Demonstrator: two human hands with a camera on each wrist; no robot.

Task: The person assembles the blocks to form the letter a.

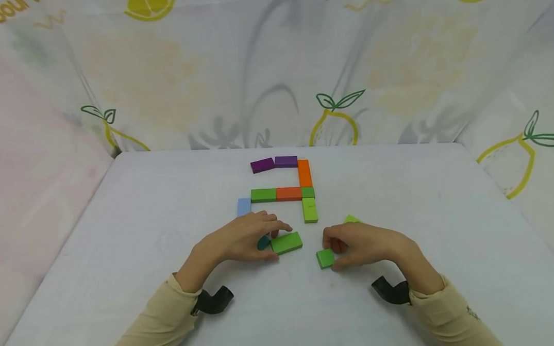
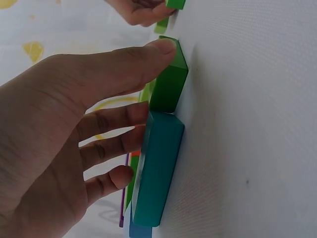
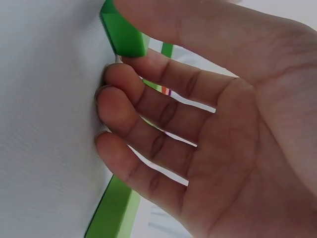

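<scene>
My left hand point(image 1: 245, 239) holds a green rectangular block point(image 1: 287, 243) between thumb and index finger, the thumb at its near edge. End to end with that block lies a teal block point(image 2: 159, 171), mostly covered by the hand in the head view. On the other side, my right hand point(image 1: 370, 242) pinches a small green square block point(image 1: 325, 258) by thumb and index finger, just above or on the table. The other right fingers are curled, their tips near the cloth. Behind this hand a lime block point(image 1: 351, 219) is partly hidden.
Farther back, blocks lie in a bent line: purple point(image 1: 263, 166), violet point(image 1: 286, 162), orange point(image 1: 305, 173), small green point(image 1: 308, 192), red-orange point(image 1: 289, 194), green point(image 1: 263, 195) and light blue point(image 1: 243, 206). A lime block point(image 1: 310, 211) extends toward me. White cloth covers the table point(image 1: 121, 226).
</scene>
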